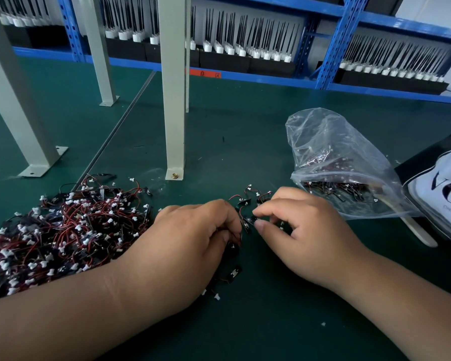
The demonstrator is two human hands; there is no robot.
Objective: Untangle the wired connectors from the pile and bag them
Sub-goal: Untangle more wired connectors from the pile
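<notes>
- Partly done, by the look of it: a fair layer of connectors (333, 187) already inside the clear bag (323, 142), lying on its side on the table (258, 334) with its mouth toward the right hand.
- Much left to do: a big tangled pile (63, 238) of red-and-black wires with white plugs, on the table at the far left, touching the left forearm. Far too many to count, and plainly more than in the bag.
- Step in hand, most likely: teasing single pieces out of a small clump before bagging.
- Left hand (193, 230): fingers curled down over a clump of connectors, gripping it against the table.
- Right hand (305, 230): thumb and forefinger pinching one small black piece at the edge of that clump, other fingers loosely bent, nothing else held.
- Loose cluster (248, 200) just beyond the fingertips of both hands: about four or five separated pieces, exact number hard to tell.
- Strays (233, 276) beside the left wrist: at least three, partly hidden under the hand.
- Counted otherwise: one bag, one pile, two hands, three grey posts (173, 100) standing on the table, one white packet (443, 188) with printed letters at the right edge, just beside the bag.
- Blue shelving (335, 43) behind, lined with thin black rods in white bases, too many to count.
</notes>
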